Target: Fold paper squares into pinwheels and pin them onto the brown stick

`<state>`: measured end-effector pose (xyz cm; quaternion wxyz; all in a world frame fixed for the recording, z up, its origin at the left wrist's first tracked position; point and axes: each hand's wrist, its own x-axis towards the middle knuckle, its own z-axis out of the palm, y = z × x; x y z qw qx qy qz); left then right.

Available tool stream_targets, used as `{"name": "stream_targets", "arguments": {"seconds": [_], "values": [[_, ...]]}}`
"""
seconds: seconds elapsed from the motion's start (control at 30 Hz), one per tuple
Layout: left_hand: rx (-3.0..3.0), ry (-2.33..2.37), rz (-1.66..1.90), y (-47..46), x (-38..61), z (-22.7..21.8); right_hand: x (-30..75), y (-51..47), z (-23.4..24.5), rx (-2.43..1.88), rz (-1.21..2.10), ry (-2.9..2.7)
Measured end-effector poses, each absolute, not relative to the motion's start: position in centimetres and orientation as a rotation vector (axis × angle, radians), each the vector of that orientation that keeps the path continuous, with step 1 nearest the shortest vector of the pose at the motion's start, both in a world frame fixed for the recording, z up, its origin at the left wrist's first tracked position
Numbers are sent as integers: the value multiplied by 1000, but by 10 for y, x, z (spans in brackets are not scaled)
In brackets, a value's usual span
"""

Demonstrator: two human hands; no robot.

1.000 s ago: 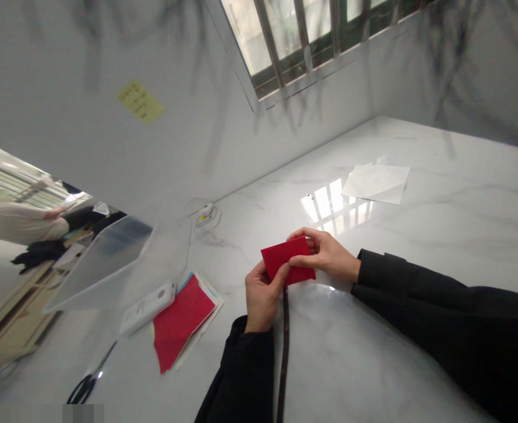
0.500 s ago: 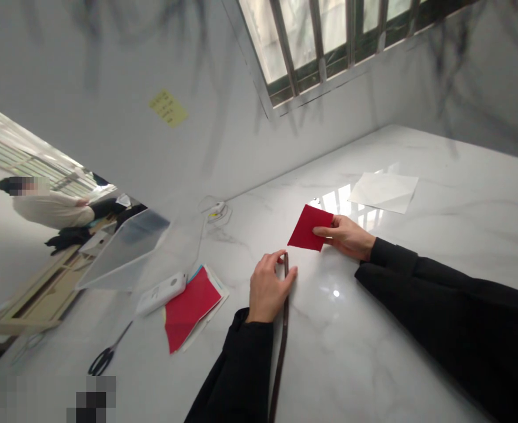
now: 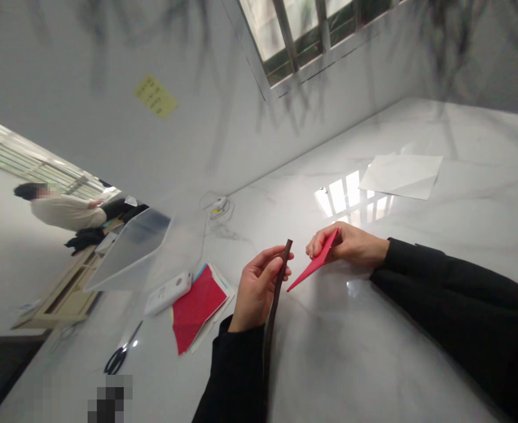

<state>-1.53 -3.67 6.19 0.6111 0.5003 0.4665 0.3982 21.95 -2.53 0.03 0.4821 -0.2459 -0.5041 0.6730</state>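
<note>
At the marbled table (image 3: 351,352), my left hand (image 3: 256,291) pinched one dark strip (image 3: 278,288) near its far end; my right hand (image 3: 356,244) gripped one red sheet (image 3: 317,263) just beside it. Scissors (image 3: 117,358), one pair, lay leftward.

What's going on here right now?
A person's left hand holds a thin brown strip near its upper end. The right hand holds a small red piece, seen nearly edge-on; a gap shows between it and the strip. Off to the person's left, a stack of sheets with red on top lies beside a white device, with scissors nearby.
</note>
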Motion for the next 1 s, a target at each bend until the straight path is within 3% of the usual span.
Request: {"name": "stream_targets", "arguments": {"seconds": [1.0], "values": [[1288,928,738,-45,-18,62,215,-35,25,-555,1574,-1291]]}}
